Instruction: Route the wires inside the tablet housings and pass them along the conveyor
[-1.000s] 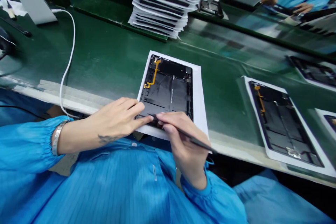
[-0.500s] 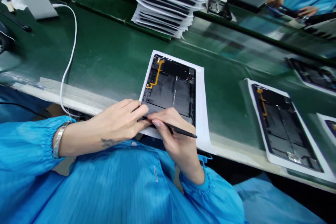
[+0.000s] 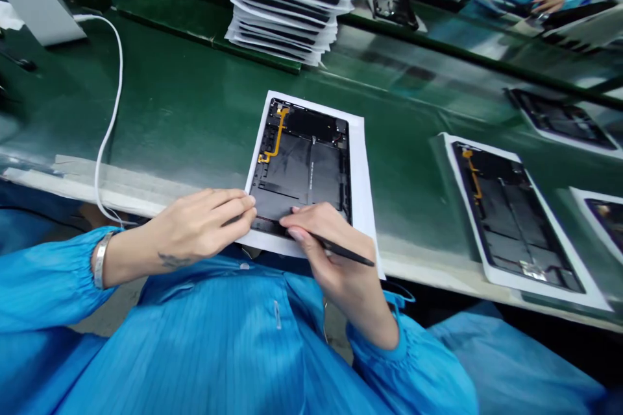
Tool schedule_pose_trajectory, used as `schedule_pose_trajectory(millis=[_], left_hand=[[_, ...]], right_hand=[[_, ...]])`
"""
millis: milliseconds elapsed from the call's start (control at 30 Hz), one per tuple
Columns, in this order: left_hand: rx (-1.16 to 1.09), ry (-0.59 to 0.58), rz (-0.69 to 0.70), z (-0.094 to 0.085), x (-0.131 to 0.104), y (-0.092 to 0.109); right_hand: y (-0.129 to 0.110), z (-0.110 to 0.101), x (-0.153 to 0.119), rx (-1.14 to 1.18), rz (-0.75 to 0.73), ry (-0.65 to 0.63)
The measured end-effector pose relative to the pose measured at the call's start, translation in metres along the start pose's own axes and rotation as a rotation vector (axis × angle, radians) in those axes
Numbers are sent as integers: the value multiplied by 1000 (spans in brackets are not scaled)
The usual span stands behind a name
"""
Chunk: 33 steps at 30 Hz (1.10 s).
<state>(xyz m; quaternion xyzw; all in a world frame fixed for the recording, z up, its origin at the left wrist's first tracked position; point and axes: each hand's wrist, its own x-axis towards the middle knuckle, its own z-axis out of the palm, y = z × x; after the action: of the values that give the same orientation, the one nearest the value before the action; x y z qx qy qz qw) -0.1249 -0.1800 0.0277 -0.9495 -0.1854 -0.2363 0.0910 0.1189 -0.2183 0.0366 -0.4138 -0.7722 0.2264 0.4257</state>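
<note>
An opened tablet (image 3: 311, 162) with a dark interior and an orange flex cable (image 3: 278, 136) lies on a white sheet (image 3: 363, 175) in front of me. My right hand (image 3: 341, 246) pinches a slim black stick-like tool (image 3: 348, 254); whether it is tweezers or a pry stick is unclear. The tool's front end is at the tablet's near edge, beside the fingertips. My left hand (image 3: 209, 224) is at the near left corner of the tablet, fingers bent and pressed together. Something dark shows between those fingers, too little to name.
A stack of white-wrapped dark panels (image 3: 292, 13) stands at the back. Another opened tablet (image 3: 516, 220) lies on a white sheet to the right, with more beyond. A white cable (image 3: 117, 91) crosses the green bench (image 3: 180, 104) at left. A co-worker's hand (image 3: 549, 2) is across the bench.
My left hand has drawn back left, away from my right fingertips, to the tablet's corner. My right hand still holds the black tool at the near edge. The whole view has shifted slightly.
</note>
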Motion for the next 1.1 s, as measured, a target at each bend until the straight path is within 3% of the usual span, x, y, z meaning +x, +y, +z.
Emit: schedule_pose_trajectory(millis=[167,400,567,700,867,1100], left_hand=[[19,16,22,-2,7,-2],[-3,1,68,5,23,0],[49,32,86,11,28,6],[12,60,63,11,25,8],[-87,73,20,13,7,10],[-81,125,12,18,0,15]], right_hand=[[0,-15,-12,-89,39,19],[-2,-11,-14,-104,42,71],[-6,-8,-22,-214,-64,-39],[-9,-7,-26,-291,-114,-115],[-3,-10,-21,-246,-149,-9],[1,0,-16,-460,-143,-226]])
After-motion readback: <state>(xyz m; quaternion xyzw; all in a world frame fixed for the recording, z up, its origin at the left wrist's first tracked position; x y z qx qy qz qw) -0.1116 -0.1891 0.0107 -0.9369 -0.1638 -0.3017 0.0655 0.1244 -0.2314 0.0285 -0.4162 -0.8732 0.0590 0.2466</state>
